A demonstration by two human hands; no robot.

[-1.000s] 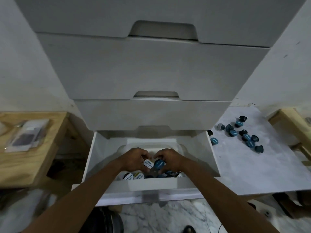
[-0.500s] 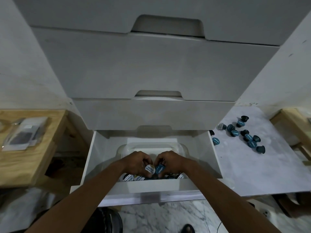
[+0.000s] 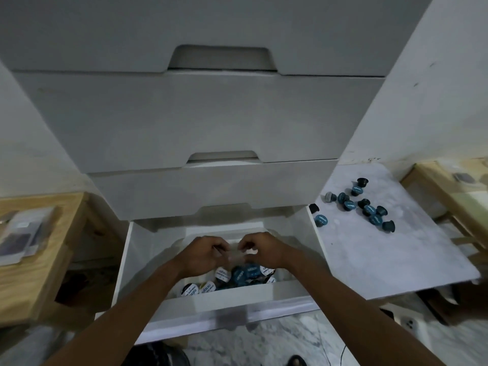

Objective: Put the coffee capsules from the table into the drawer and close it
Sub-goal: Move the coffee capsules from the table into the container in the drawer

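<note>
Wooden bench [image 3: 47, 273], plastic packet [image 3: 21, 233], marble floor [image 3: 250, 344]

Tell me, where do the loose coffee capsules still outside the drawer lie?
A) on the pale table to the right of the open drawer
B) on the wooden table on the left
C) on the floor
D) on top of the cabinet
A: a scatter of capsules lies on the pale table just right of the open drawer.
</note>
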